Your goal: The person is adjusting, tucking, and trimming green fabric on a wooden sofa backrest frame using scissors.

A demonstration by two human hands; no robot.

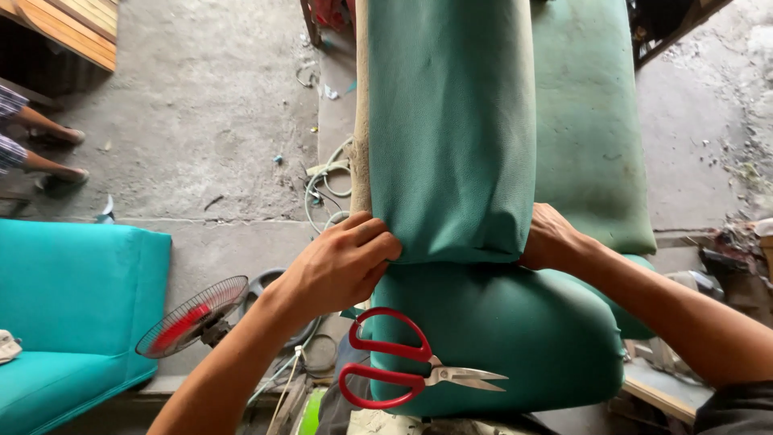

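Note:
A long cushion covered in green fabric [451,129] stands in front of me and runs away from me. My left hand [342,262] pinches the fabric at the cushion's lower left corner. My right hand [551,238] presses against its lower right corner, fingers hidden behind the fabric. Below the hands lies a rounded green upholstered part [515,338]. A pair of red-handled scissors [403,362] rests shut on it, blades pointing right.
A turquoise sofa [72,314] stands at the left. A small fan with red blades [192,316] sits on the concrete floor beside it, with cables [322,185] further back. Another person's legs [44,149] show at the far left. A second green cushion [592,129] lies at the right.

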